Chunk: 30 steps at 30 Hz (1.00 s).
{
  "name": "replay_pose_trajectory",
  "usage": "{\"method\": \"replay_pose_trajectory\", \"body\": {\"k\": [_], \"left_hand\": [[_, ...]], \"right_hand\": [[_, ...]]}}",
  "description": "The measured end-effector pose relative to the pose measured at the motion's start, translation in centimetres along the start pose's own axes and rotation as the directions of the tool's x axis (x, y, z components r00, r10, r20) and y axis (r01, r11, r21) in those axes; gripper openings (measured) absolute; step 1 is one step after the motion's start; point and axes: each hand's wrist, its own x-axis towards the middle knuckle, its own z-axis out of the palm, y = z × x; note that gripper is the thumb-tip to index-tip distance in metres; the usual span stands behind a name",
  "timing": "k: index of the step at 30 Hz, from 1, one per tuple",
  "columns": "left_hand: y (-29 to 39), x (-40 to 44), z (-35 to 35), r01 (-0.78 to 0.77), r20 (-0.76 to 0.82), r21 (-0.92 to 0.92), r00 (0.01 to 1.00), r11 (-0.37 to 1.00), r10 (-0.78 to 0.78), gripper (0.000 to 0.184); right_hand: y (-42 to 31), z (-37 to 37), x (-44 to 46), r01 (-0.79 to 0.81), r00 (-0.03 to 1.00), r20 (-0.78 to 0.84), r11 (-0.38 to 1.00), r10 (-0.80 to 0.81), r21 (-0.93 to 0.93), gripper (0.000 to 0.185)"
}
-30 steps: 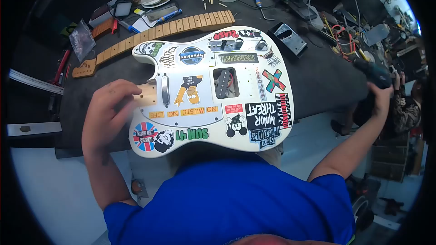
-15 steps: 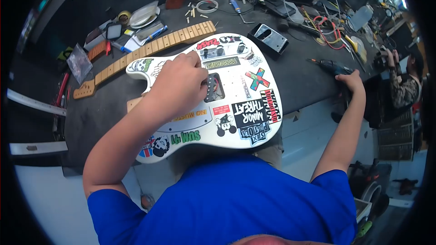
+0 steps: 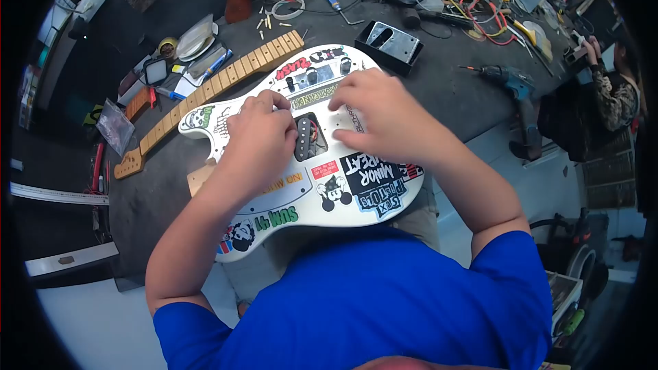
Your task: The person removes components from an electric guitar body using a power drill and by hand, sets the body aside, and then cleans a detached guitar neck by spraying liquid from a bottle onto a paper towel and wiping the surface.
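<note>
A white electric guitar body [image 3: 315, 204] covered in stickers lies in front of me, partly over my lap. My left hand [image 3: 262, 127] rests on it, its fingers curled together right beside a black pickup [image 3: 303, 140] in the open cavity; the fingertips are hidden, so I cannot tell what they pinch. Coloured wires show in the cavity. Over the body's right part hovers my right hand [image 3: 377, 111], thumb and fingers apart with nothing between them, close to the cavity. A metal control plate [image 3: 321, 74] with black knobs sits at the far edge.
A detached maple neck [image 3: 223, 81] lies behind the body. On the dark bench are a cordless drill [image 3: 504, 81], a black box with a metal top [image 3: 391, 46], a blue-handled hex driver [image 3: 333, 1] and tangled cables. A person [image 3: 610, 89] holds a camera at right.
My right hand has let go of the drill, leaving it on the bench, and has come left over the guitar body. My left hand stays by the pickup. The view has shifted slightly.
</note>
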Motion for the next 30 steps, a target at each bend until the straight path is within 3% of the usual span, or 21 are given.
{"method": "replay_pose_trajectory", "body": {"k": [3, 6, 7, 10, 14, 17, 20, 24, 30], "left_hand": [[-0.1, -0.5, 0.4, -0.061, -0.122, -0.009, 0.991, 0.998, 0.06, 0.01], [-0.8, 0.0, -0.4, -0.062, -0.212, -0.353, 0.977, 0.934, -0.015, 0.008], [-1.6, 0.2, -0.3, -0.176, -0.312, -0.384, 0.949, 0.907, 0.052, 0.004], [-1.8, 0.4, -2.2, 0.11, -0.018, -0.746, 0.983, 0.657, -0.185, 0.002], [-3.6, 1.0, -1.0, 0.116, 0.038, -0.876, 0.984, 0.468, -0.172, 0.01], [-2.4, 0.8, -1.9, 0.172, 0.09, -0.803, 0.982, 0.571, -0.168, 0.014], [-1.2, 0.7, -3.1, 0.135, 0.182, -0.427, 0.981, 0.894, -0.061, 0.017], [0.2, 0.4, -1.5, -0.046, -0.01, 0.031, 0.999, 0.998, 0.046, 0.018], [1.2, 0.3, -1.5, -0.017, 0.062, 0.057, 0.998, 0.998, 0.014, 0.02]], "right_hand": [[-0.9, 1.8, 1.8, -0.023, 0.999, 0.038, 1.0, 0.023, -0.01, 0.03], [-1.4, 2.2, 2.8, -0.002, 0.999, 0.039, 0.999, 0.004, -0.04, 0.03], [-1.5, 2.4, 3.1, 0.012, 0.999, 0.052, 0.999, -0.01, -0.03, 0.03], [-1.3, 3.0, 3.7, 0.081, 0.993, 0.084, 0.997, -0.082, 0.011, 0.028], [-0.4, 3.1, 4.4, 0.17, 0.977, 0.122, 0.984, -0.176, 0.057, 0.023], [-0.2, 3.7, 4.3, 0.138, 0.988, 0.055, 0.986, -0.144, 0.094, 0.02], [-0.1, 3.7, 4.1, 0.034, 0.999, -0.011, 0.995, -0.033, 0.09, 0.022], [0.6, 3.7, 3.6, -0.013, 1.0, 0.013, 0.992, 0.011, 0.127, 0.022], [0.4, 4.3, 3.5, 0.002, 1.0, -0.031, 0.989, 0.002, 0.145, 0.008]]}}
